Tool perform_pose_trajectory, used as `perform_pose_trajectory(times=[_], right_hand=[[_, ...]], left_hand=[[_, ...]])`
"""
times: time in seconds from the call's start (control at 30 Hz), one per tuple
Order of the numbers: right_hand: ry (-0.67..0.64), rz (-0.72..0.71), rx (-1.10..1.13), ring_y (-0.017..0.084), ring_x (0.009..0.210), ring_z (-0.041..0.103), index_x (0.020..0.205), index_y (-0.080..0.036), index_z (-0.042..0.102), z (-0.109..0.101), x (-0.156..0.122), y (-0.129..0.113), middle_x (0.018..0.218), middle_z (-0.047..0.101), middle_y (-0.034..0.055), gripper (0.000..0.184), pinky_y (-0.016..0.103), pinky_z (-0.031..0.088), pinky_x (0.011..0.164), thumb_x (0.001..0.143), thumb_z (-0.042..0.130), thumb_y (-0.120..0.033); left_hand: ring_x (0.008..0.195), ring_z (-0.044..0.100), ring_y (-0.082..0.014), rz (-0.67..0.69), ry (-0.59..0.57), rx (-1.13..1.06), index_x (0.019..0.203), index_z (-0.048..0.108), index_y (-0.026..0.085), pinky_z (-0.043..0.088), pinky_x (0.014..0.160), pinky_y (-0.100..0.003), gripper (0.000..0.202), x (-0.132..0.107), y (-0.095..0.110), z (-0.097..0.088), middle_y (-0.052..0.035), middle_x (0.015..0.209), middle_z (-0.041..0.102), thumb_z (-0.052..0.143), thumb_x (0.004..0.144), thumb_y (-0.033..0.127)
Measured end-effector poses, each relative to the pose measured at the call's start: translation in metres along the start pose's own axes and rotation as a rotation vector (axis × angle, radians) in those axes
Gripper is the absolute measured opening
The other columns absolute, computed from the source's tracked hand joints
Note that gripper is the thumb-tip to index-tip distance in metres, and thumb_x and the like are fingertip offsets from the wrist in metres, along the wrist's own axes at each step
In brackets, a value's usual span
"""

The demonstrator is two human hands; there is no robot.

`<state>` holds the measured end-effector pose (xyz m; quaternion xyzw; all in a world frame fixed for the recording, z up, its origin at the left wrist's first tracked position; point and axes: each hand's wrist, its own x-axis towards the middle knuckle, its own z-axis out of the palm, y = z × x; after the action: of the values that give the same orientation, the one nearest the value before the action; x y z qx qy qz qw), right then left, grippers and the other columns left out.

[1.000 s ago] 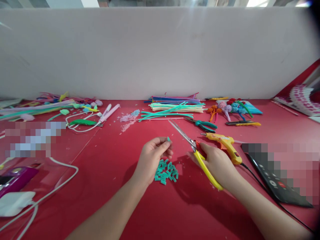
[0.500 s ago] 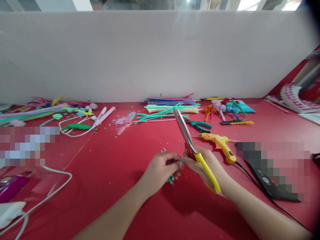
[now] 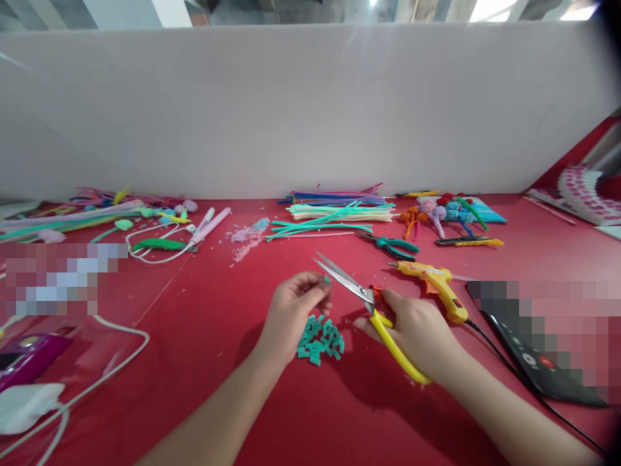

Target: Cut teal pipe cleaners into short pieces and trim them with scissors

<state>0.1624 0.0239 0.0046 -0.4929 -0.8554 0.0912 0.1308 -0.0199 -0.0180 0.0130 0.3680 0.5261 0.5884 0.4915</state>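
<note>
Scissors with long steel blades and yellow-and-red handles (image 3: 367, 296) sit gripped in the right hand (image 3: 420, 320), blades slightly parted, tips near the left hand (image 3: 291, 301)! And that left hand pinches a tiny teal snippet (image 3: 327, 279), perhaps fuzzy, too small to be sure; just beneath, short teal strips (image 3: 317, 342) lie heaped on the smooth red tabletop (image 3: 218, 388).

Left hand (image 3: 297, 301) and right hand (image 3: 420, 320): bare. Behind the fingers (image 3: 319, 292): narrower wrists (image 3: 277, 355), then bare forearms (image 3: 226, 404), widening rearward.
</note>
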Motion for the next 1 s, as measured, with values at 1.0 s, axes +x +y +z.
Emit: perform_pose_trajectory(times=[1.0], right_hand=[[-0.003, -0.088, -0.175, 0.013, 0.041, 0.047, 0.065, -0.019, 0.043, 0.016, -0.004, -0.002, 0.047, 0.052, 0.0014, 0.038, 0.024, 0.014, 0.043, 0.078, 0.032, -0.052]], left_hand=[[0.056, 0.053, -0.0100, 0.106, 0.097, -0.166, 0.072, 0.058, 0.014, 0.044, 0.055, -0.023, 0.007, -0.001, 0.004, -0.002, -0.0016, 0.065, 0.058, 0.056, 0.068, 0.019]])
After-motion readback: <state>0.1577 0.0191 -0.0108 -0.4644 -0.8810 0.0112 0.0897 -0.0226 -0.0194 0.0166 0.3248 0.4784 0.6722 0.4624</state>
